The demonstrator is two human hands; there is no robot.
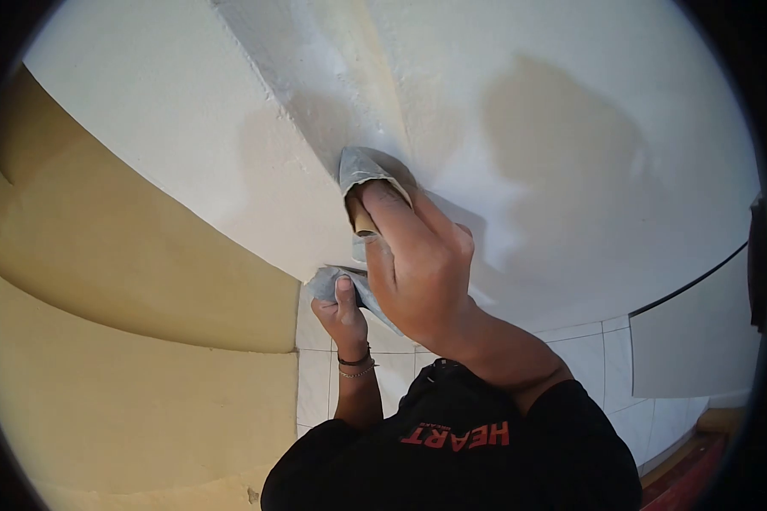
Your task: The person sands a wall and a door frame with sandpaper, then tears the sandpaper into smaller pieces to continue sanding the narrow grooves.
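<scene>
A folded grey sheet [362, 166] with a tan inner side, like sandpaper, is pressed flat to the white wall beside a raised edge. My right hand [422, 264] grips it, with the fingertips tucked inside its fold. Lower and to the left, my left hand [341, 319] is closed on another grey piece [322, 279], its thumb on top, near the wall's lower corner. Whether the two grey pieces are joined is hidden behind my right hand.
The white wall [571, 213] carries a grey, patchy strip [302, 68] at the top. To the left is a tan wall [145, 238]. White floor tiles [579, 362] lie below. A pale panel [699, 332] and a red object [686, 481] are at the right.
</scene>
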